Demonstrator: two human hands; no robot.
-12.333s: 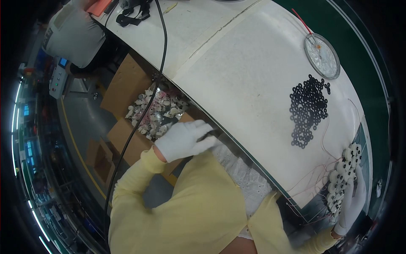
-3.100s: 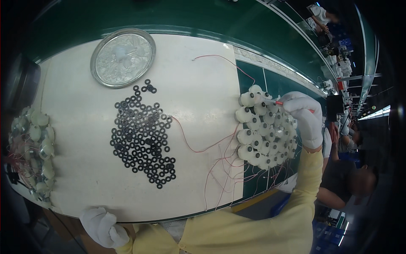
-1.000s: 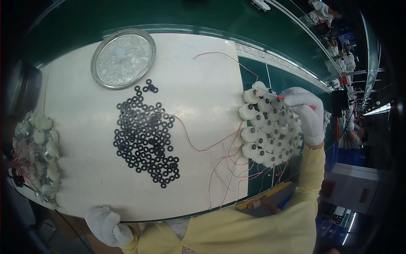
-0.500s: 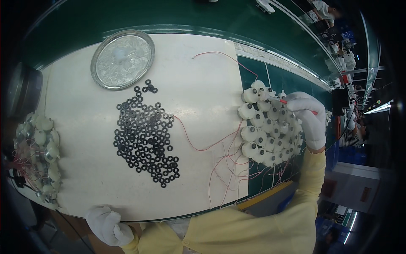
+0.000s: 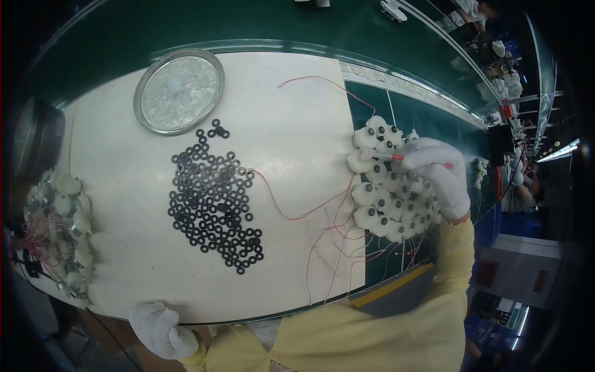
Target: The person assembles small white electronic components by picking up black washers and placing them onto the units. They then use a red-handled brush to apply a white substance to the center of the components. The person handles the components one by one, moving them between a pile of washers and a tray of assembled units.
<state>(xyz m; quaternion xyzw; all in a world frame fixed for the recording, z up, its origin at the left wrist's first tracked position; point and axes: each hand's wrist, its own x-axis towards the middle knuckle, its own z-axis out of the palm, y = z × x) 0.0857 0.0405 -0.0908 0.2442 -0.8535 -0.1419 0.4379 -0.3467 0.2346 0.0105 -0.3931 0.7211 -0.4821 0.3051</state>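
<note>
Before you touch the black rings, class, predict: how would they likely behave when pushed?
The black rings look loose and separate, so they would probably spread apart. Most lie flat on the white tabletop, so sliding seems likelier than rolling.

On our white table we have plain black rings, a silver dish near the far left corner, and pinkish-red wires toward the right edge; beyond it, cream parts dotted with black. Our right hand and left hand wear white, our sleeves yellow; our tool shows red.
</note>
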